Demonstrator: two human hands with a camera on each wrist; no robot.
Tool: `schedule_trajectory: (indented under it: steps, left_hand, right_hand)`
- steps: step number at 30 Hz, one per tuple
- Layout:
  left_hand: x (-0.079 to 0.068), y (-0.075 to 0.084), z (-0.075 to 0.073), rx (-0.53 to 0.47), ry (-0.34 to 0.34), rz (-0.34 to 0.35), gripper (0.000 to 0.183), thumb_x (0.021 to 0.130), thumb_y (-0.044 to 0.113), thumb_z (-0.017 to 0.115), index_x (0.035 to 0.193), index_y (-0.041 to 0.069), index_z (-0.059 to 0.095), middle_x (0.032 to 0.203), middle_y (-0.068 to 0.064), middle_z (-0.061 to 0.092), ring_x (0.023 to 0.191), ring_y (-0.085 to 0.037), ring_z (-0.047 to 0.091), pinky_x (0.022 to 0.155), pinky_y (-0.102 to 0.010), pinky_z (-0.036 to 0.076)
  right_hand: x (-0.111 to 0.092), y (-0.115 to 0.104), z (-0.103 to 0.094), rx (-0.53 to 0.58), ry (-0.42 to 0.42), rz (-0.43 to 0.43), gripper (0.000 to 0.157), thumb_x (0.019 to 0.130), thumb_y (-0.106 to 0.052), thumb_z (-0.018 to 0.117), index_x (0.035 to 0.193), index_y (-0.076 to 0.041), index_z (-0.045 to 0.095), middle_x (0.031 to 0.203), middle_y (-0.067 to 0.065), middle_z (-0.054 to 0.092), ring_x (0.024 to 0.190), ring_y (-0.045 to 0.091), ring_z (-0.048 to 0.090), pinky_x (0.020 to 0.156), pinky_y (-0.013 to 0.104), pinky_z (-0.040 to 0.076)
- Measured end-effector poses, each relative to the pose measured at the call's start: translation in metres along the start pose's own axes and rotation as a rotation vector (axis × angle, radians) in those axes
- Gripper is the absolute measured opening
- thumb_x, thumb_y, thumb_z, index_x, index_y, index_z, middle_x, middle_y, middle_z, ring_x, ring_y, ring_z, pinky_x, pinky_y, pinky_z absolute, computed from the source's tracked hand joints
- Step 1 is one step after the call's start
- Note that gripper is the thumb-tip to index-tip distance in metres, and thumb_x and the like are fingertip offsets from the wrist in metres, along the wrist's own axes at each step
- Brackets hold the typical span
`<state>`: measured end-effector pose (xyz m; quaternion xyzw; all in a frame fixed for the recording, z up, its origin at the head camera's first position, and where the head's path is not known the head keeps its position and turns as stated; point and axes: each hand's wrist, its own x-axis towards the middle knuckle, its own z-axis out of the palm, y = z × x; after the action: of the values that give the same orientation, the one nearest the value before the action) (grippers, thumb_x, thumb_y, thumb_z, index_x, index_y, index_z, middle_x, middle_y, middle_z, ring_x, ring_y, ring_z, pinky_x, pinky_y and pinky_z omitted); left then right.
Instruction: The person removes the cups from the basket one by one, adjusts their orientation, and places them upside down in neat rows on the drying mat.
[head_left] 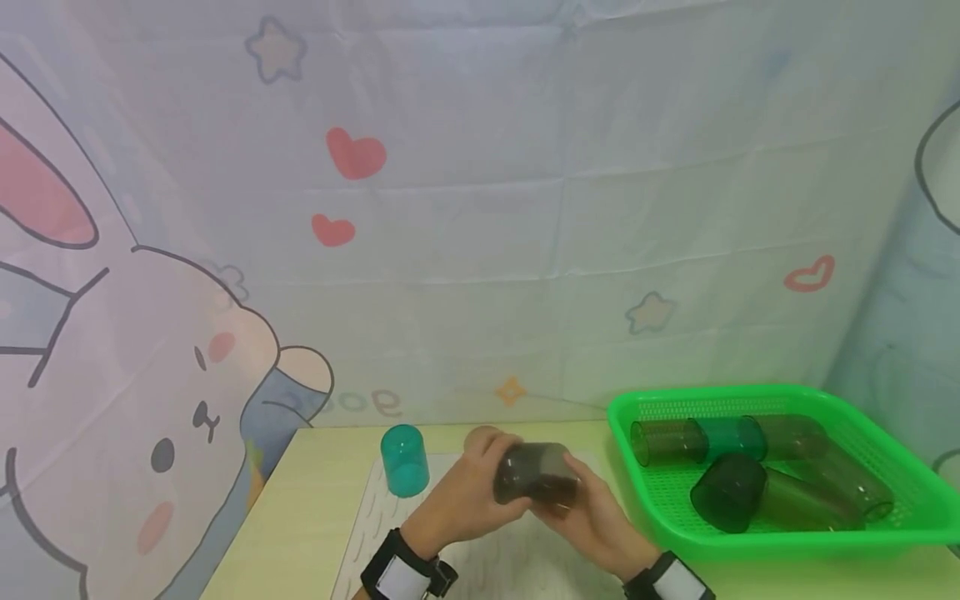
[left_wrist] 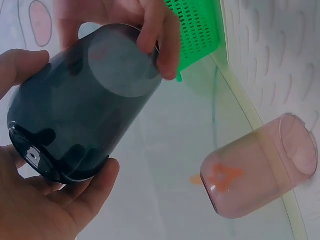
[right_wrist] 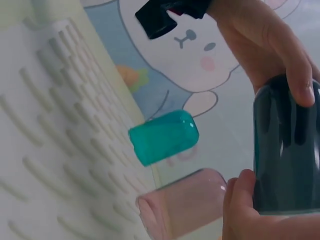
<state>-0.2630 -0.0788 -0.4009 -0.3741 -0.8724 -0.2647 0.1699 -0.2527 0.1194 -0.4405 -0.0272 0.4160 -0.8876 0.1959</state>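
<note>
A dark grey see-through cup (head_left: 534, 473) is held on its side between both hands above a white ridged mat (head_left: 495, 562). My left hand (head_left: 468, 496) grips its closed base end, thumb on one side and fingers on the other. At the rim end, my right hand (head_left: 592, 525) pinches the cup's wall with thumb and fingers. Behind the hands a pink see-through cup (left_wrist: 260, 167) stands rim down on the mat, mostly hidden by my left hand in the head view. A teal cup (head_left: 405, 461), also rim down, stands to its left.
On the right sits a green perforated basket (head_left: 750, 546) with several brownish, teal and dark cups lying in it. Mat and basket are on a pale yellow table (head_left: 277, 533). A printed cloth (head_left: 480, 208) hangs behind the table.
</note>
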Motion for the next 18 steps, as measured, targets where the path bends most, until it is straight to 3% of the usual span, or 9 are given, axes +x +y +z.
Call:
schedule_trajectory:
  steps: [2, 6, 10, 13, 15, 18]
  left_hand:
    - [0.0, 0.0, -0.002, 0.004, -0.009, -0.009, 0.063, 0.077, 0.031, 0.076, 0.129, 0.012, 0.047, 0.123, -0.009, 0.042, 0.104, -0.02, 0.052, 0.084, -0.031, 0.05]
    - [0.003, 0.0, -0.008, 0.015, -0.034, -0.042, 0.063, 0.078, 0.033, 0.074, 0.131, 0.011, 0.047, 0.125, -0.009, 0.047, 0.106, -0.02, 0.054, 0.085, -0.032, 0.049]
    - [0.008, -0.002, -0.013, 0.03, -0.069, -0.073, 0.064, 0.079, 0.033, 0.073, 0.133, 0.01, 0.047, 0.127, -0.009, 0.049, 0.109, -0.02, 0.053, 0.086, -0.031, 0.049]
    - [0.015, -0.003, -0.014, 0.048, -0.098, -0.075, 0.064, 0.079, 0.033, 0.073, 0.132, 0.009, 0.048, 0.125, -0.009, 0.051, 0.106, -0.019, 0.054, 0.084, -0.029, 0.049]
    - [0.021, -0.003, -0.015, 0.066, -0.125, -0.077, 0.063, 0.079, 0.032, 0.073, 0.132, 0.01, 0.048, 0.124, -0.009, 0.052, 0.104, -0.018, 0.055, 0.082, -0.028, 0.049]
    - [0.032, -0.002, -0.013, 0.094, -0.17, -0.09, 0.063, 0.079, 0.033, 0.072, 0.134, 0.012, 0.048, 0.123, -0.007, 0.052, 0.102, -0.016, 0.055, 0.079, -0.028, 0.049]
  right_hand:
    - [-0.001, -0.001, -0.003, -0.087, 0.008, -0.008, 0.063, 0.1, -0.042, 0.04, 0.142, 0.001, 0.019, 0.119, 0.014, 0.044, 0.105, 0.02, 0.055, 0.097, 0.033, 0.042]
    - [-0.007, -0.005, -0.007, -0.375, 0.055, -0.063, 0.07, 0.1, -0.043, 0.04, 0.141, 0.01, 0.021, 0.123, 0.019, 0.045, 0.104, 0.023, 0.057, 0.096, 0.037, 0.044]
    - [-0.014, -0.007, -0.009, -0.703, 0.141, -0.12, 0.061, 0.099, -0.035, 0.048, 0.131, 0.015, 0.036, 0.122, 0.025, 0.049, 0.106, 0.033, 0.057, 0.091, 0.042, 0.047]
    - [-0.019, -0.007, -0.011, -1.008, 0.213, -0.118, 0.053, 0.094, -0.031, 0.058, 0.121, 0.013, 0.047, 0.117, 0.023, 0.054, 0.099, 0.035, 0.06, 0.082, 0.044, 0.051]
    - [-0.023, -0.007, -0.013, -1.214, 0.195, -0.096, 0.051, 0.09, -0.031, 0.064, 0.116, 0.011, 0.053, 0.112, 0.022, 0.058, 0.094, 0.035, 0.061, 0.076, 0.046, 0.052]
    - [-0.029, -0.005, -0.019, -1.472, 0.069, -0.069, 0.046, 0.086, -0.032, 0.067, 0.108, 0.007, 0.059, 0.103, 0.018, 0.06, 0.088, 0.031, 0.06, 0.073, 0.048, 0.05]
